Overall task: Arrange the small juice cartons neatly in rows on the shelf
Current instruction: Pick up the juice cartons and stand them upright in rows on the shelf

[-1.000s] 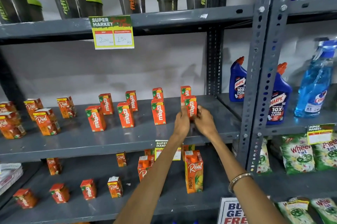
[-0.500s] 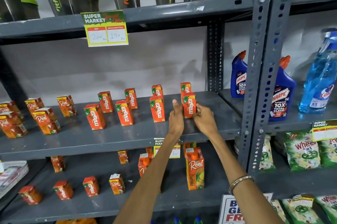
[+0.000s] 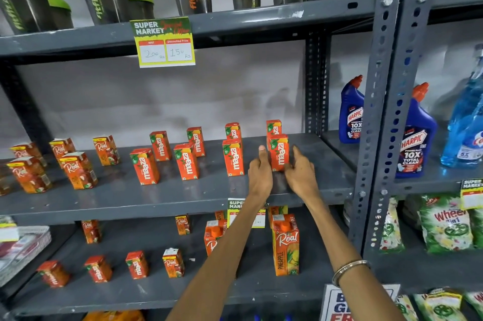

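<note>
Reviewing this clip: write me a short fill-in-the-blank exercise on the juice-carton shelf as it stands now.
1. Both hands flank the front Maaza carton at the ____ end of its row.
2. The Maaza cartons stand in ____ rows of four.
3. The bangle is on the ____ wrist.
4. The tall Real pineapple carton stands on the shelf ____ the Maaza rows.

Missing words: right; two; right; below

The Maaza carton [image 3: 279, 152] came down onto the shelf [image 3: 167, 198] in front of the rear carton [image 3: 273, 127]; both hands' fingers loosened beside it.
</note>
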### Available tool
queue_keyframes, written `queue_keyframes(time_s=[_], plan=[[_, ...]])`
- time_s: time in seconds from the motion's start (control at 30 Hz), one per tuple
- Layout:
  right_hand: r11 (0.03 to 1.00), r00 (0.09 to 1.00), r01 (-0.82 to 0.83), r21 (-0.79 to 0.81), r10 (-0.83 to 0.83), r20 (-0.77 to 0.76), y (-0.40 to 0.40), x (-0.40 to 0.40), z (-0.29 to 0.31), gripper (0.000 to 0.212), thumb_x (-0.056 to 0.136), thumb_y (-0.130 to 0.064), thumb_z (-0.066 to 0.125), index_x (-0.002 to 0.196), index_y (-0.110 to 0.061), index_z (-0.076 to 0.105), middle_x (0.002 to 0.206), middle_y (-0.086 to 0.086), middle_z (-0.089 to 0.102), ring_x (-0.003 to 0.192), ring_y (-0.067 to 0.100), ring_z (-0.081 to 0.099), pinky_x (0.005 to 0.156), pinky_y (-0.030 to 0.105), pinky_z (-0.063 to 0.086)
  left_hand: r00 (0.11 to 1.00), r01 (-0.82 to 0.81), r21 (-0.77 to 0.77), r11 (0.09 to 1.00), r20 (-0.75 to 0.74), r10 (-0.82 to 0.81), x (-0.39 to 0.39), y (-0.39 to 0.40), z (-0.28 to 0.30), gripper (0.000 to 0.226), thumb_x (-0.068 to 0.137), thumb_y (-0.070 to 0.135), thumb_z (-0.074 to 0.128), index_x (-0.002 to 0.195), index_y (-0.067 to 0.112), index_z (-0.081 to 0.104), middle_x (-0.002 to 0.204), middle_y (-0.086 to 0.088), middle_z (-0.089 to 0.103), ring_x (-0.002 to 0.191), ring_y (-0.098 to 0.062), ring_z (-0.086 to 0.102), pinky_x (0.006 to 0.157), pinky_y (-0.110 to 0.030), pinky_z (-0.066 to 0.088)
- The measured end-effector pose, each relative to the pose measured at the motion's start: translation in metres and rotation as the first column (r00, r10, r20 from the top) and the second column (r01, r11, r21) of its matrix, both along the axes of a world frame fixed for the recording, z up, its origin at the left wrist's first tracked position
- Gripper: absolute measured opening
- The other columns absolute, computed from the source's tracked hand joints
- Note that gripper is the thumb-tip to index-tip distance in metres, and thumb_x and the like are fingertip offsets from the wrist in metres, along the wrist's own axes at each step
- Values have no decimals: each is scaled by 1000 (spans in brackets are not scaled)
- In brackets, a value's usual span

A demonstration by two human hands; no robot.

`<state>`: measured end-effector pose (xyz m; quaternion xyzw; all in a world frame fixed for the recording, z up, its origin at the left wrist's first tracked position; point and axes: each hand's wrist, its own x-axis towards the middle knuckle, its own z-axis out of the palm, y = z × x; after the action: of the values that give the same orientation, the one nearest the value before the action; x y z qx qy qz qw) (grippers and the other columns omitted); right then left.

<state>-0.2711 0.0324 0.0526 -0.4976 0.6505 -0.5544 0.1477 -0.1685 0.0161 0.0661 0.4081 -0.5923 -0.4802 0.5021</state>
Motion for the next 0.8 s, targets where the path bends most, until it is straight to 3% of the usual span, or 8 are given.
queue_keyframes(time_s=[0.07,0.17,0.3,0.37,0.47,0.57,0.67,0.8], plan=[[986,993,116,-116,-114,23,12,6,-3,63,93,-11,65,150,-8,39,145,12,54,134,26,53,107,33,43,996,-41,-97,994,-89,32,11,9,-3,42,105,44,39,100,14,68,94,-9,71,93,-22,68,95,-39,53],[904,976,213,-372,-216,34,31,33,-15,50,91,1,61,138,-15,54,134,5,57,121,14,58,100,31,53,972,-110,-227,968,-228,57,53,20,-13,32,105,36,46,113,19,72,117,5,74,112,-9,68,98,-24,52],[882,998,71,-467,-63,32,25,100,-16,39,86,4,56,118,-15,67,113,-3,71,104,8,67,88,20,55,921,-328,-296,897,-313,233,127,15,-22,35,105,38,45,122,21,71,122,15,73,116,-1,65,97,-17,51],[909,998,-47,-414,64,28,9,134,-10,38,88,2,57,122,-14,66,117,-1,72,108,10,67,91,17,53,892,-408,-298,863,-329,309,158,1,-22,34,106,35,45,131,24,65,127,24,67,120,5,59,97,-10,46],[948,971,-220,-232,235,40,-23,181,-1,46,93,-1,56,139,-10,54,138,5,61,127,18,59,98,13,44,916,-376,-250,892,-246,317,192,-25,-19,45,107,36,39,149,21,45,152,9,48,139,-3,43,111,-17,36],[974,972,-222,-44,225,74,-58,213,8,53,97,-13,57,148,-8,42,147,11,53,135,27,52,99,24,38,955,-269,-131,954,-165,246,209,-47,-5,27,108,42,31,118,40,56,121,15,61,109,4,57,104,-32,40],[980,974,-199,29,195,112,-82,238,10,38,95,-21,60,132,-13,55,128,11,66,122,32,62,98,36,49,986,-134,-63,989,-112,126,228,-78,-1,40,107,49,24,86,41,58,85,25,66,78,12,61,89,-26,44],[973,974,-226,46,225,39,-85,235,-5,9,96,-26,60,104,-29,56,96,-6,65,104,27,69,75,24,47,999,32,8,999,-20,-32,224,-88,-11,62,102,61,18,86,32,70,89,12,73,91,-3,68,93,-31,48]])
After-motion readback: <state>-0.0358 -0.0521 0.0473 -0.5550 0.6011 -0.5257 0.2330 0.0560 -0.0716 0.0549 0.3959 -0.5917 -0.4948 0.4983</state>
